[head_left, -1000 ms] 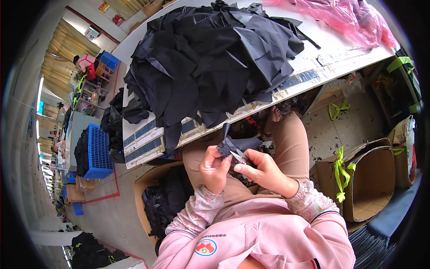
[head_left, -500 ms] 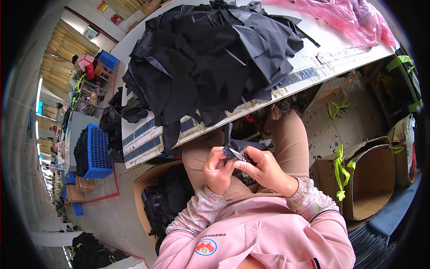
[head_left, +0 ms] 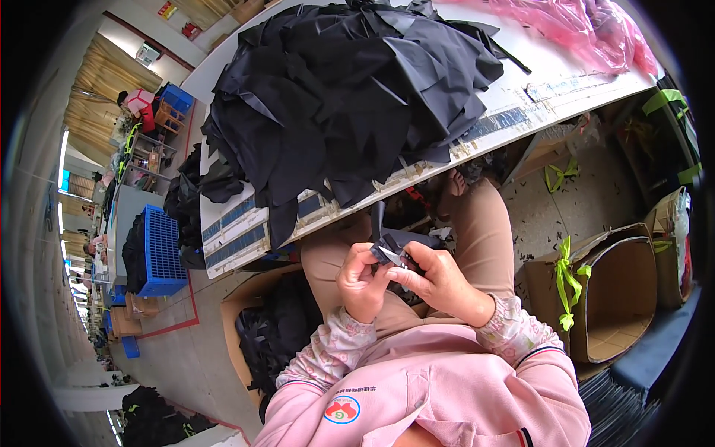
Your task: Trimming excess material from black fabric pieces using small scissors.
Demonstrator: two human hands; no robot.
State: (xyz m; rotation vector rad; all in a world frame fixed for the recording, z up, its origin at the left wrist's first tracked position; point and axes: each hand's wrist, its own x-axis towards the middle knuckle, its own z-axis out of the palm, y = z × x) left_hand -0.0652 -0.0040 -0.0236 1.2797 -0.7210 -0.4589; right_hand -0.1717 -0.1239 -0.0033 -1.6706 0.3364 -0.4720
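Above my lap, my left hand (head_left: 360, 284) is closed, its fingertips pinching a black fabric piece (head_left: 379, 217). Part of that piece stands up toward the table edge, and a darker part hangs between my knees. Facing it, my right hand (head_left: 441, 284) is closed around small thread snips (head_left: 390, 255), whose pale metal blades lie against the fabric at my left fingertips. The handle of the snips is hidden in my right palm. A large heap of black fabric pieces (head_left: 335, 97) covers the table in front of me, some draping over its near edge.
The white table (head_left: 514, 130) has a worn, taped edge just beyond my knees. Pink plastic film (head_left: 573, 33) lies at its far right. Cardboard boxes (head_left: 614, 298) stand on my right; another box (head_left: 232, 316) with black material is at my left. A blue crate (head_left: 165, 253) stands farther left.
The snips' blades have tilted slightly and look a little more parted at the fabric. Both hands stay in nearly the same place.
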